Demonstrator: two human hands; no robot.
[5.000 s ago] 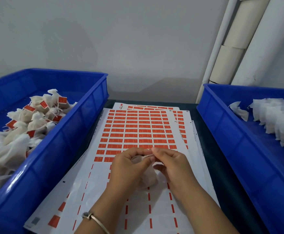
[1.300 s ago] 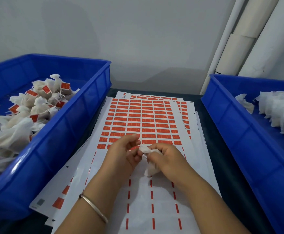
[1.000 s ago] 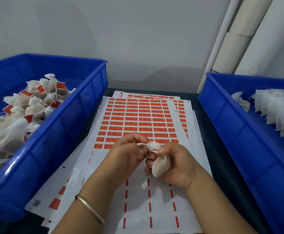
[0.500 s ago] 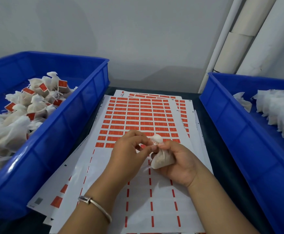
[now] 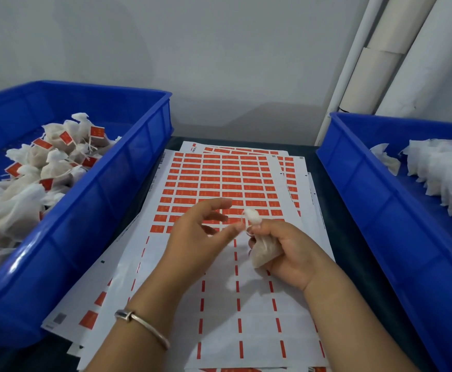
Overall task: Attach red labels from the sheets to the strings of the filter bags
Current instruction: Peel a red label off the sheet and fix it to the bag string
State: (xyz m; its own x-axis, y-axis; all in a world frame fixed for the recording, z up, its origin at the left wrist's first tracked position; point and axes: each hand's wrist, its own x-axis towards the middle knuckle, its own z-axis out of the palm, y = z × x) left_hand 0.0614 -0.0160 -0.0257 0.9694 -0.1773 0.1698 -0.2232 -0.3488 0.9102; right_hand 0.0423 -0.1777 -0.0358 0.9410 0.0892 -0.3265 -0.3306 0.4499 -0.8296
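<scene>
Between two blue crates, on a dark table spread with label sheets, we have one filter bag in hand and no label on it yet.

Our right hand (image 5: 292,253) grips the filter bag (image 5: 264,251) by its gathered neck, tuft up, its long axis tilting away from us. Our left hand (image 5: 200,232) hovers just beside it, fingers loosely spread and holding nothing, thumb near the tuft; the string is too fine to make out. Red labels (image 5: 219,181) lie directly beyond both hands on the top sheet (image 5: 246,331), nearest our left fingers. Labelled bags (image 5: 58,154) fill the left crate (image 5: 106,200); plain bags (image 5: 439,170) wait in the right crate (image 5: 380,210).
</scene>
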